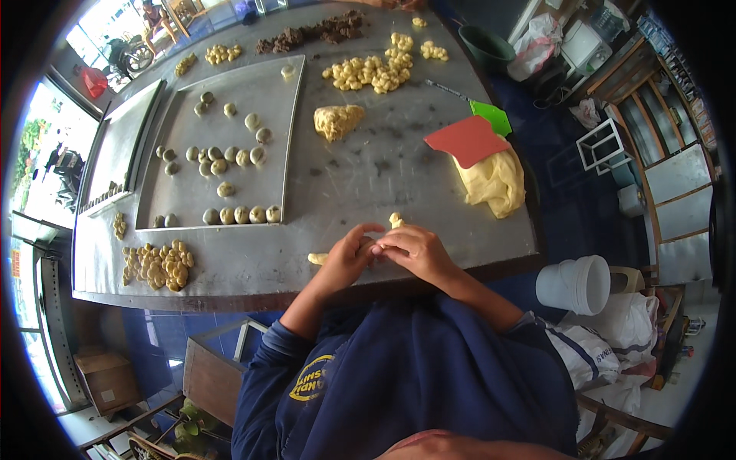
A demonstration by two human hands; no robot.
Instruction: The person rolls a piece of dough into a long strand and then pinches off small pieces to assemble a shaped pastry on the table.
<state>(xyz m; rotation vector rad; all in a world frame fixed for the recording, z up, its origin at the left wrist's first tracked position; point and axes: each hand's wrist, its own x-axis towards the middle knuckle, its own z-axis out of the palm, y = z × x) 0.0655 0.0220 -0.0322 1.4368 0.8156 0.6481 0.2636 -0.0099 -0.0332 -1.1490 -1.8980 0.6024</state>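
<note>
My left hand (347, 257) and my right hand (416, 250) meet at the near edge of the metal table (345, 195). Both have fingers curled and pressed together at the tips. What lies between them is small and mostly hidden by the fingers. A short strip of pale dough (317, 259) rests beside my left hand. Just beyond my right hand lies a small lump of yellow dough (395, 220). To the right sits a large mass of yellow dough (494, 184), with a red flat scraper (465, 142) lying on its far side.
A tray (261, 188) at left carries several round greenish-grey balls. Small yellow dough pieces (157, 265) lie near left, with more dough pieces (376, 73) farther off. A rough dough lump (337, 121), brown crumbly mass (310, 32) and green scraper (491, 116) share the table.
</note>
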